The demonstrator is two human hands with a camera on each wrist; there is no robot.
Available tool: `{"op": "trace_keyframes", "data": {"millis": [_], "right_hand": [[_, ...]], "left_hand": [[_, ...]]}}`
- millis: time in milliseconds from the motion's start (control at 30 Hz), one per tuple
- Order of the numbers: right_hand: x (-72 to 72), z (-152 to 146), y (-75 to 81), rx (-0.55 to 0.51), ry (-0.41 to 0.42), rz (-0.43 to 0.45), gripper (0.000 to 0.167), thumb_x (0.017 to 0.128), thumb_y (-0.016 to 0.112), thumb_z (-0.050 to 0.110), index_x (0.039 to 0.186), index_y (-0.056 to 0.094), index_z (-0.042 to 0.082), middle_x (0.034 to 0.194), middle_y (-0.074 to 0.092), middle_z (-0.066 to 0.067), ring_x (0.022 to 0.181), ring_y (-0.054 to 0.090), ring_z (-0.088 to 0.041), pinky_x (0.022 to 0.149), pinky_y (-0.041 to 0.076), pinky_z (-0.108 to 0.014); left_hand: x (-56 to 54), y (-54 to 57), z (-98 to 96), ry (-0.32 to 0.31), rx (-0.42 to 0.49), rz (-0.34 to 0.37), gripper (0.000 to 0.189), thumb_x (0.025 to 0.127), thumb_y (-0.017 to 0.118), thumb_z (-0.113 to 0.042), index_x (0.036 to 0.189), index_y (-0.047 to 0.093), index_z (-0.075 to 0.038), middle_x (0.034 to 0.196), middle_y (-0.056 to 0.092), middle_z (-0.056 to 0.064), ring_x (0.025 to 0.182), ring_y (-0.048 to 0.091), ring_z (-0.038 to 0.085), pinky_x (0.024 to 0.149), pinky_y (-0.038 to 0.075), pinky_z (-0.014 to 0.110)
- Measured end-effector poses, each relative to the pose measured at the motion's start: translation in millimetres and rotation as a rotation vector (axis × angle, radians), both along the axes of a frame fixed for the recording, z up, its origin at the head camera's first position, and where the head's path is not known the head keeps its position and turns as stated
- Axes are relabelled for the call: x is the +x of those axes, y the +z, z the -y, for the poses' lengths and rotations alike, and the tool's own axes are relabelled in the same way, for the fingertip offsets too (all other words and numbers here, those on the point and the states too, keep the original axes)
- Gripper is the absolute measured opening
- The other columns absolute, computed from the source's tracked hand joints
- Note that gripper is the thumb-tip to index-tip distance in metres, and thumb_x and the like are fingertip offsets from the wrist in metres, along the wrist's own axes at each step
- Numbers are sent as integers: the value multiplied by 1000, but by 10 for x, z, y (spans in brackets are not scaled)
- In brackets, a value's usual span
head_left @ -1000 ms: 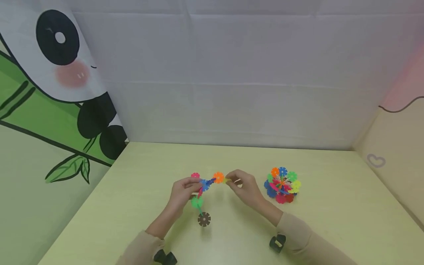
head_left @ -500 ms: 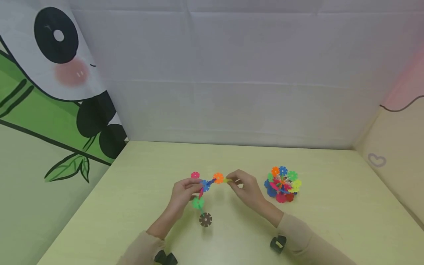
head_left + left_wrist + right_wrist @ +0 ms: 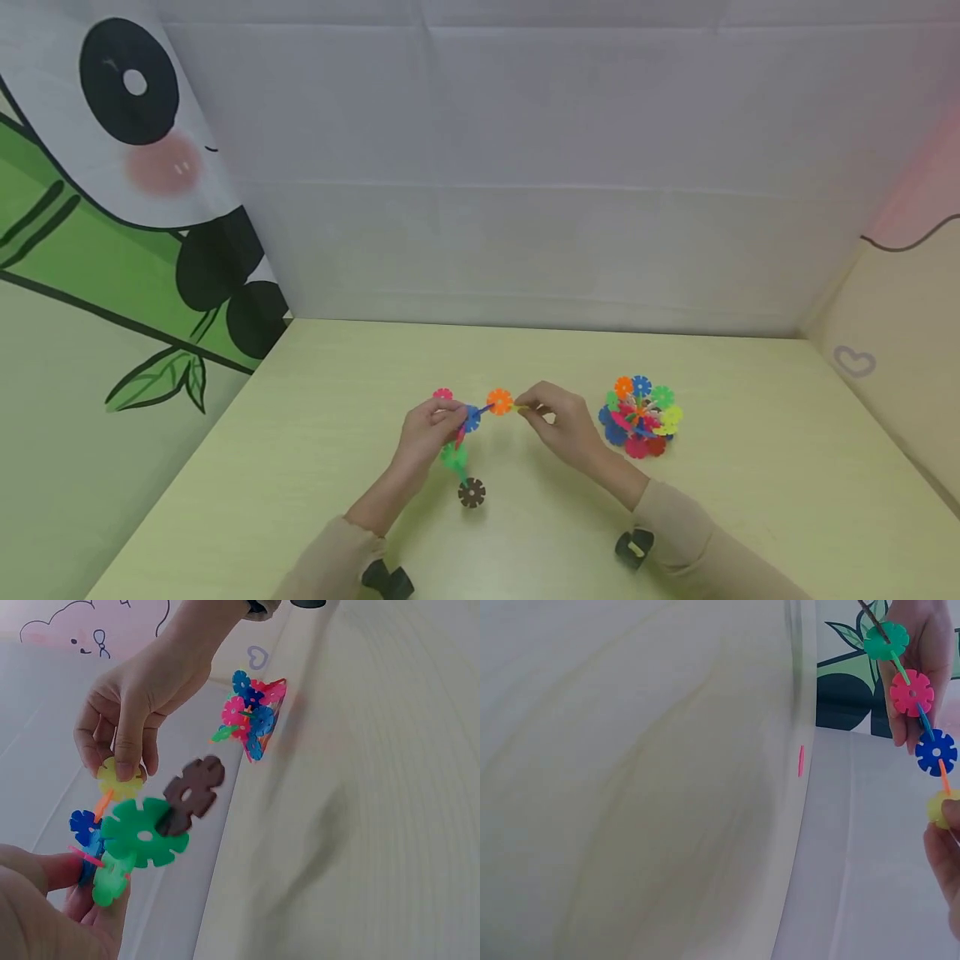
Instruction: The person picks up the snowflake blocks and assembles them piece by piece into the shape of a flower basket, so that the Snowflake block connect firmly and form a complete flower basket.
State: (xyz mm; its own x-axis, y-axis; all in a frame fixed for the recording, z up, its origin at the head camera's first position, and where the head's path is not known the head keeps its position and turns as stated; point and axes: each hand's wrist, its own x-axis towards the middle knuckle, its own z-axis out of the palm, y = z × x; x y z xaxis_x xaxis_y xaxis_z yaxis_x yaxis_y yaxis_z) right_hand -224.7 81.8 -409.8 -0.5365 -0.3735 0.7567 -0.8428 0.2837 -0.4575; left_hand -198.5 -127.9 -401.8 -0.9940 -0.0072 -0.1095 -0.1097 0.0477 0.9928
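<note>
Slotted plastic snowflake discs are linked edge to edge in a chain held up over the table. My left hand [image 3: 431, 432] pinches it around the light blue disc [image 3: 472, 419]. From there a pink disc [image 3: 912, 693], two green discs [image 3: 145, 834] and a brown disc [image 3: 472, 492] hang down toward me. On the other side come a dark blue disc [image 3: 936, 753] and an orange disc [image 3: 499, 402]. At that end my right hand [image 3: 562, 421] pinches the yellow disc [image 3: 120, 778] between thumb and fingers, which partly cover it.
A pile of multicoloured snowflake discs [image 3: 639, 421] sits on the table [image 3: 360, 358] to the right of my right hand. A single pink disc [image 3: 443, 394] lies behind my left hand. A pale wall [image 3: 525, 208] rises along the table's back edge.
My left hand has shifted a little to the right, and the hanging green and brown discs have moved with it. The right hand keeps its pinch on the yellow disc, moving only slightly.
</note>
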Motion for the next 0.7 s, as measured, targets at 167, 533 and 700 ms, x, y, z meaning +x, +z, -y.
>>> {"op": "trace_keyframes", "data": {"millis": [167,533,700], "right_hand": [[5,0,37,1,10,-7,21,70,66,-16,84,64,0,77,64,-12,69,63,-18,58,53,-22],[191,24,367,-38,82,-72,25,62,65,-26,78,62,-7,71,63,-16,64,62,-24,57,54,-24],[200,17,363,-47,88,-85,25,62,66,-25,79,63,-6,71,63,-15,64,62,-24,60,53,-22]], "left_hand": [[-34,-10,-35,-159,-42,-47,27,88,58,-12,109,58,6,98,67,17,84,66,21,75,53,30],[-51,31,-133,-179,-69,-147,30,85,63,-19,110,65,-1,100,67,14,88,65,20,78,52,29],[-32,74,-151,-189,-23,-181,32,85,63,-16,114,63,-2,102,67,13,84,65,15,76,52,26]]}}
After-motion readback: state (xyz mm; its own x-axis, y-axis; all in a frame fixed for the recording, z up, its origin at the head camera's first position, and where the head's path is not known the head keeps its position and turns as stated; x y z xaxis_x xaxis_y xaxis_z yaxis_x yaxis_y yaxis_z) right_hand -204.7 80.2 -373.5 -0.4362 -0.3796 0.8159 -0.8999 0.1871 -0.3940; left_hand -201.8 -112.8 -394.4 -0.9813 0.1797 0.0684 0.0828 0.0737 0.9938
